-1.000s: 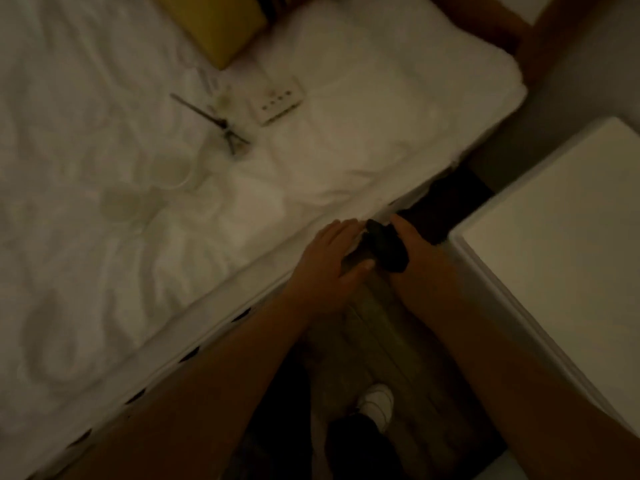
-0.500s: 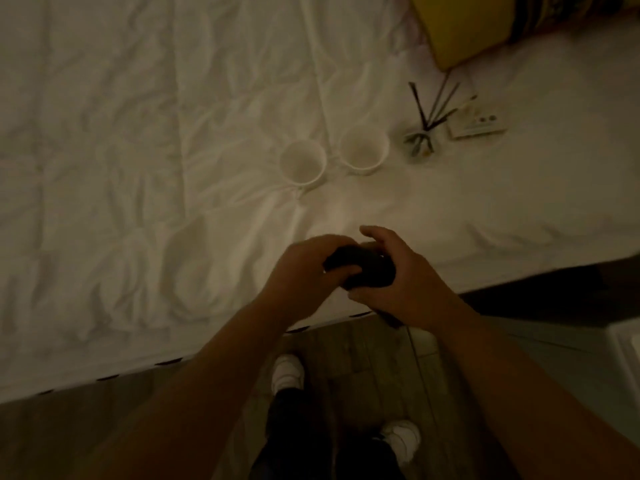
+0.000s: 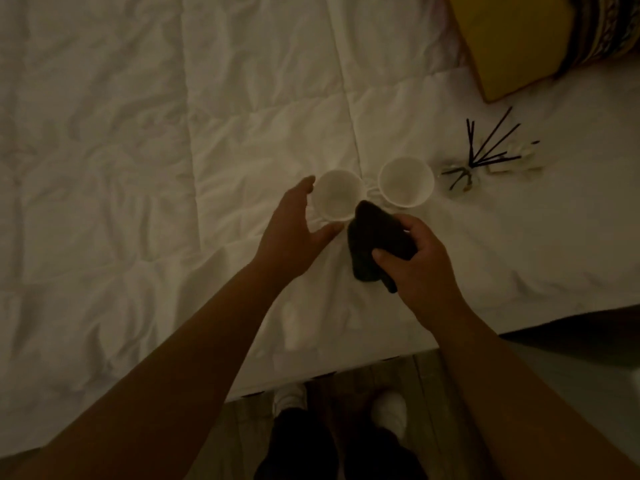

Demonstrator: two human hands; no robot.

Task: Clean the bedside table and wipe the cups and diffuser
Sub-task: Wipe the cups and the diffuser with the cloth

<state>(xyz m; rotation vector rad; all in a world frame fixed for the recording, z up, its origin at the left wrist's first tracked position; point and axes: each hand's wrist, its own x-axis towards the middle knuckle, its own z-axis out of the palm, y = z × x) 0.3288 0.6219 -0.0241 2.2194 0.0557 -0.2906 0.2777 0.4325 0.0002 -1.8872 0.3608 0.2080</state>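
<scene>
1. The 2 white cups stand upright on the bed, side by side: the left cup and the right cup. The diffuser, a small glass jar with dark reeds, stands just beside the right cup. The bedside counter is not in view.

2. The left hand is spread wide, with fingers and thumb reaching around the left cup. I cannot tell if it touches the cup already.

3. The right hand holds a dark cloth, bunched between fingers and thumb. The tip of the cloth lies just at the rim of the left cup.

4. I judge that the wiping of the left cup is about to start.

5. Risks: the soft, wrinkled duvet gives a poor base, so a push from the cloth could tip a cup. A tipped cup could knock the right cup or the diffuser, and liquid from the jar would stain the white bedding. The dim light also makes dirt hard to see.
</scene>
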